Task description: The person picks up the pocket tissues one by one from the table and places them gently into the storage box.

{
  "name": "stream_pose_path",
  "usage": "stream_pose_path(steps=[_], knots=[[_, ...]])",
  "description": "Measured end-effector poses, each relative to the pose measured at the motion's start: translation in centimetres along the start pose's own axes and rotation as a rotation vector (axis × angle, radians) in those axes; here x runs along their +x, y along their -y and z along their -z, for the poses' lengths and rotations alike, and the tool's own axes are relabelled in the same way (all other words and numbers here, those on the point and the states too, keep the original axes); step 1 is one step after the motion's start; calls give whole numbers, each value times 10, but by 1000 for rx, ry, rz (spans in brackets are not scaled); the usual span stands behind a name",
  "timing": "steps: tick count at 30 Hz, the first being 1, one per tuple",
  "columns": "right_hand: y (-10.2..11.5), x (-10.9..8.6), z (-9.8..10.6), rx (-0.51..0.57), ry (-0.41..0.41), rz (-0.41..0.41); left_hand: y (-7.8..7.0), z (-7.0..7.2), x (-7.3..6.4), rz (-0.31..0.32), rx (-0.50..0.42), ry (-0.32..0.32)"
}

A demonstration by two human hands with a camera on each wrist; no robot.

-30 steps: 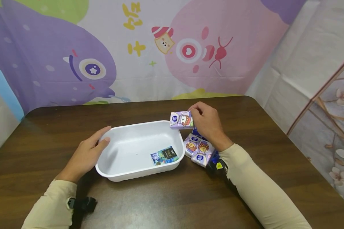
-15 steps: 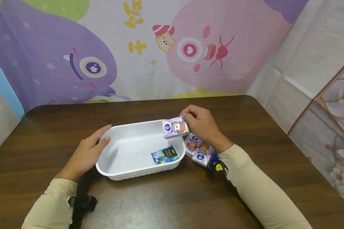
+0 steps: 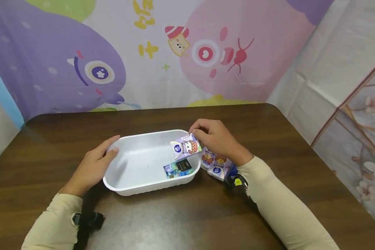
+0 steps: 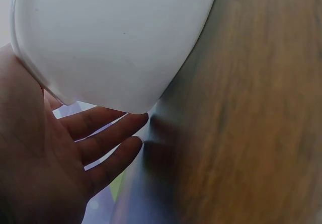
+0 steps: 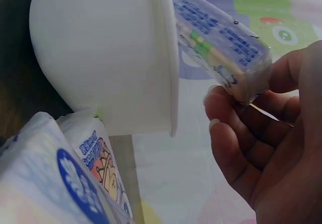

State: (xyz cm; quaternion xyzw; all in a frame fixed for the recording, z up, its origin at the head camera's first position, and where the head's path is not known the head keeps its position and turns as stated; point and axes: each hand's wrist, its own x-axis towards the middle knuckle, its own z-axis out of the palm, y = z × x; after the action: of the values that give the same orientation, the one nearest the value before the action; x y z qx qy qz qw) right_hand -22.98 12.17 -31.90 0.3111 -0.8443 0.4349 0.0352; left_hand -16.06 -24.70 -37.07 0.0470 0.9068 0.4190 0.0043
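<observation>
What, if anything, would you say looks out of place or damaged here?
Nothing looks spilled or plainly damaged. A small dark speck shows on the floor of the tray, odd against the white; whether dirt or a mark, I cannot tell. Beside the tray, the purple packs lie askew to one another.

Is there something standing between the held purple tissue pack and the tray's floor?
Perhaps the white tray's right rim, which seems under the held end of the purple tissue pack; a packet marked Food lies inside, nearer the camera.
</observation>
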Motion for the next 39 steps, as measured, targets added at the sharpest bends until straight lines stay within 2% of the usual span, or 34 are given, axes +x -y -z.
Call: stream_pose_path(steps=[5, 14, 23, 39], knots=[[1, -2, -2, -12, -1, 5, 0, -1, -1, 4, 1, 0], [-3, -2, -9, 2, 62, -4, -1, -1, -1, 16, 3, 3], [-1, -1, -14, -26, 83, 22, -1, 0, -1, 13, -1, -1], [1, -1, -16, -61, 173, 0, -2, 0, 0, 19, -6, 3]])
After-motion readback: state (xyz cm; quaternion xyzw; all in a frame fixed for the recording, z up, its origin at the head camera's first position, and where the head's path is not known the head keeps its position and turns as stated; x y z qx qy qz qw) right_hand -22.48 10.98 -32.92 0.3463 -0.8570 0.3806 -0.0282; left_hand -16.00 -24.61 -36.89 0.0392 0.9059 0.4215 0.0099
